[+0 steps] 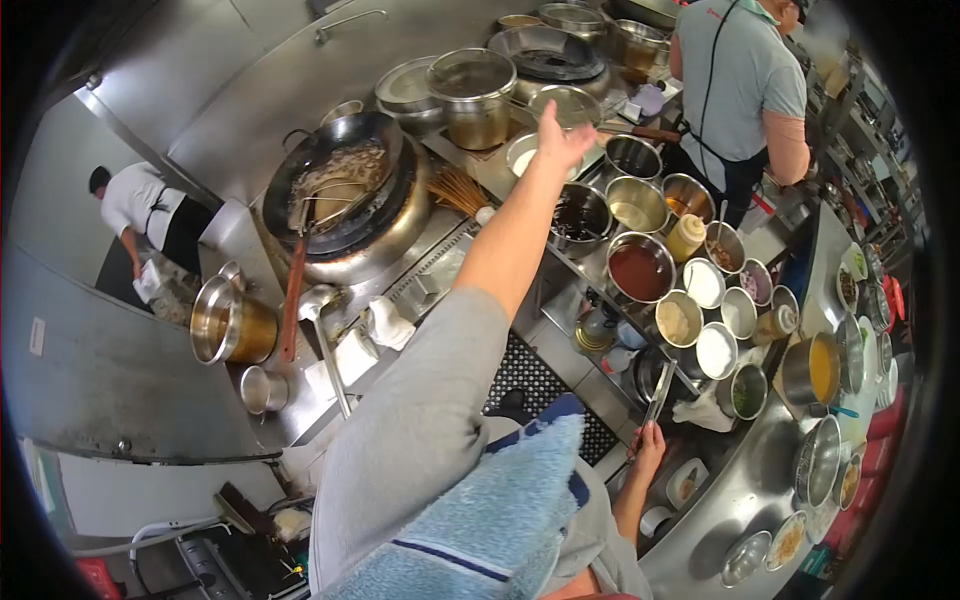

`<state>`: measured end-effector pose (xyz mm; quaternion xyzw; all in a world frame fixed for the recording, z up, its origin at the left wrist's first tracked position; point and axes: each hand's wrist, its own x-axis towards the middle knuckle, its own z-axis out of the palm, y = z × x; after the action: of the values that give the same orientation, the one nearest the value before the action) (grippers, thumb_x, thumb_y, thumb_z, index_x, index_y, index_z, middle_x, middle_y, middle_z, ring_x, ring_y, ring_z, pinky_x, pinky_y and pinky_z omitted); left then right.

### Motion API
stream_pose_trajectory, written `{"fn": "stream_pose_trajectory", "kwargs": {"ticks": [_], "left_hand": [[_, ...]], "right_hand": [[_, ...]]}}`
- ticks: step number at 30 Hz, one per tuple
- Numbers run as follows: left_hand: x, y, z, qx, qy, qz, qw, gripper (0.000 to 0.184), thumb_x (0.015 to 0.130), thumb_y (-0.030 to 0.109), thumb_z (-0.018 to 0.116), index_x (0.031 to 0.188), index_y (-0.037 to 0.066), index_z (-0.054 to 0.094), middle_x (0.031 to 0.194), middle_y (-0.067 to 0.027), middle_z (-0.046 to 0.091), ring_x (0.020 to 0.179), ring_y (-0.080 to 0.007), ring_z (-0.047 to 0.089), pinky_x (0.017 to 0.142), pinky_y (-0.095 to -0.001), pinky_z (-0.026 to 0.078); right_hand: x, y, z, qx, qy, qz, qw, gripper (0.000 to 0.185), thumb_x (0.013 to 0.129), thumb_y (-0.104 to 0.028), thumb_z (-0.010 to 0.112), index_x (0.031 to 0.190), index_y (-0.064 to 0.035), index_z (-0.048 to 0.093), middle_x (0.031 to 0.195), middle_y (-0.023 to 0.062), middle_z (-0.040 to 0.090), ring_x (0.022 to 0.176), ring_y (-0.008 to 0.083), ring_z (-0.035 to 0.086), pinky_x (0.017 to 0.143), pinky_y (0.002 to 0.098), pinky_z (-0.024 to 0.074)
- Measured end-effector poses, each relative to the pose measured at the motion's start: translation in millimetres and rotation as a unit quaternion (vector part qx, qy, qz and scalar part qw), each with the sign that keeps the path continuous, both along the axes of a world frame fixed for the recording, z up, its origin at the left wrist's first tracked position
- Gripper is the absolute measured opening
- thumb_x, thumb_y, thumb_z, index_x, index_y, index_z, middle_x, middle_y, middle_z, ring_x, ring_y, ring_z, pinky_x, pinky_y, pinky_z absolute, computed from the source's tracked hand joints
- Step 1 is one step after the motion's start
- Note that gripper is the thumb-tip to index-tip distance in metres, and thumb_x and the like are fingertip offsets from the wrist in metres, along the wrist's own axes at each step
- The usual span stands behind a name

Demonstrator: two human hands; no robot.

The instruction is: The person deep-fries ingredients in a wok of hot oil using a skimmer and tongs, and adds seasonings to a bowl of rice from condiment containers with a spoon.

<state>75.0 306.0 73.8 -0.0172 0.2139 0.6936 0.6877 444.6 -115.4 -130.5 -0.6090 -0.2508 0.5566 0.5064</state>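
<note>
My left hand (565, 148) is stretched out with its fingers apart, above a bowl of white contents (524, 152) and near a round mesh strainer (565, 103). Lower right, my right hand (648, 447) is closed round the handle of a metal utensil (660, 390), which points up towards the pots. Beside my left forearm stands a pot of dark contents (580, 213). Further right are a pot of red sauce (641, 268), a squeeze bottle (686, 238) and a bowl of white powder (716, 350).
At left, a large wok (335, 180) on a burner holds a wire skimmer. A ladle (318, 300) and white cloth (388, 323) lie in front. One person (740, 90) stands at upper right, another (150, 215) bends at far left. A steel counter (720, 490) curves along the right.
</note>
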Motion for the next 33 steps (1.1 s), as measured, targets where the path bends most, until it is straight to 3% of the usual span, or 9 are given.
{"fn": "stream_pose_trajectory", "kwargs": {"ticks": [2, 5, 12, 14, 17, 21, 24, 31, 33], "left_hand": [[-10.6, 37.7, -5.9, 0.035, -0.154, 0.009, 0.987, 0.054, 0.088, 0.04, 0.056, 0.115, -0.004, 0.04, 0.097, -0.0183, 0.052, 0.083, -0.0278, 0.055, 0.072, -0.039, 0.052], [-35.0, 55.6, -6.2, -0.025, 0.034, 0.114, 0.993, 0.014, 0.084, 0.007, 0.036, 0.07, 0.007, 0.04, 0.058, -0.004, 0.039, 0.041, -0.0121, 0.031, 0.036, -0.0259, 0.022], [-111.0, -129.3, 4.7, 0.098, 0.392, 0.125, 0.906, 0.018, 0.081, -0.001, 0.054, 0.069, 0.008, 0.043, 0.056, -0.0003, 0.035, 0.042, -0.0134, 0.033, 0.038, -0.03, 0.027], [-137.4, -224.8, 13.7, 0.055, 0.441, 0.133, 0.886, 0.005, 0.087, 0.003, 0.054, 0.087, 0.005, 0.049, 0.063, 0.0009, 0.043, 0.046, -0.0089, 0.037, 0.04, -0.0259, 0.03], [-179.8, -347.5, 31.3, -0.081, 0.624, 0.2, 0.751, 0.01, 0.089, 0.008, 0.046, 0.088, 0.008, 0.055, 0.067, 0.0008, 0.048, 0.049, -0.0086, 0.043, 0.043, -0.0235, 0.033], [-230.7, -461.7, 50.0, -0.24, 0.867, 0.179, 0.398, 0.024, 0.091, 0.014, 0.046, 0.107, 0.001, 0.058, 0.083, -0.0077, 0.06, 0.076, -0.0208, 0.059, 0.069, -0.0347, 0.047], [-241.7, -502.4, 58.0, -0.317, 0.857, 0.229, 0.335, 0.028, 0.091, 0.016, 0.047, 0.109, -0.001, 0.057, 0.098, -0.0199, 0.064, 0.1, -0.0342, 0.059, 0.089, -0.0416, 0.042], [-304.1, -520.5, 75.8, -0.388, 0.856, 0.171, 0.294, 0.037, 0.088, 0.014, 0.048, 0.119, -0.005, 0.054, 0.113, -0.029, 0.057, 0.109, -0.0415, 0.054, 0.093, -0.0451, 0.043], [-308.5, -517.1, 69.2, -0.343, 0.891, 0.201, 0.221, 0.035, 0.086, 0.01, 0.047, 0.117, -0.005, 0.055, 0.105, -0.0294, 0.06, 0.103, -0.043, 0.056, 0.09, -0.0462, 0.044]], "right_hand": [[1.2, -11.1, 3.3, -0.006, -0.004, -0.023, 1.0, 0.023, 0.093, -0.031, 0.055, 0.091, -0.0081, 0.058, 0.067, -0.0019, 0.052, 0.047, 0.0055, 0.045, 0.036, 0.0205, 0.0332], [4.8, -33.6, 3.2, -0.038, -0.009, -0.061, 0.997, 0.025, 0.092, -0.034, 0.056, 0.089, -0.009, 0.057, 0.066, -0.0024, 0.051, 0.047, 0.0055, 0.044, 0.037, 0.0211, 0.0332], [26.8, -41.9, -19.4, -0.064, -0.002, 0.003, 0.998, 0.027, 0.092, -0.035, 0.056, 0.091, -0.0089, 0.058, 0.067, -0.0023, 0.052, 0.047, 0.0053, 0.044, 0.036, 0.0207, 0.033], [32.4, -28.7, -17.5, -0.047, -0.002, 0.041, 0.998, 0.025, 0.092, -0.033, 0.056, 0.091, -0.0084, 0.058, 0.067, -0.0019, 0.053, 0.048, 0.0054, 0.045, 0.036, 0.0205, 0.0327], [32.8, 0.9, -5.9, -0.028, -0.005, 0.101, 0.994, 0.025, 0.092, -0.032, 0.055, 0.09, -0.0079, 0.058, 0.065, -0.0021, 0.053, 0.048, 0.0054, 0.045, 0.036, 0.0205, 0.0323], [35.6, 31.9, -9.5, 0.0, -0.032, 0.205, 0.978, 0.025, 0.092, -0.031, 0.055, 0.087, -0.0074, 0.058, 0.063, -0.0027, 0.053, 0.047, 0.0051, 0.044, 0.036, 0.0206, 0.0312], [22.3, 44.2, -3.1, 0.02, -0.044, 0.212, 0.976, 0.027, 0.092, -0.032, 0.055, 0.079, -0.008, 0.057, 0.06, -0.003, 0.05, 0.045, 0.0048, 0.041, 0.036, 0.021, 0.0302], [-10.9, 20.9, -6.2, 0.028, -0.012, 0.247, 0.969, 0.028, 0.092, -0.031, 0.056, 0.077, -0.0078, 0.055, 0.055, -0.0034, 0.045, 0.042, 0.0041, 0.04, 0.035, 0.0205, 0.0294], [-11.1, 6.1, -26.1, 0.006, -0.009, 0.239, 0.971, 0.027, 0.092, -0.032, 0.056, 0.079, -0.0074, 0.056, 0.059, -0.0025, 0.049, 0.043, 0.0047, 0.042, 0.035, 0.0208, 0.031]]}}
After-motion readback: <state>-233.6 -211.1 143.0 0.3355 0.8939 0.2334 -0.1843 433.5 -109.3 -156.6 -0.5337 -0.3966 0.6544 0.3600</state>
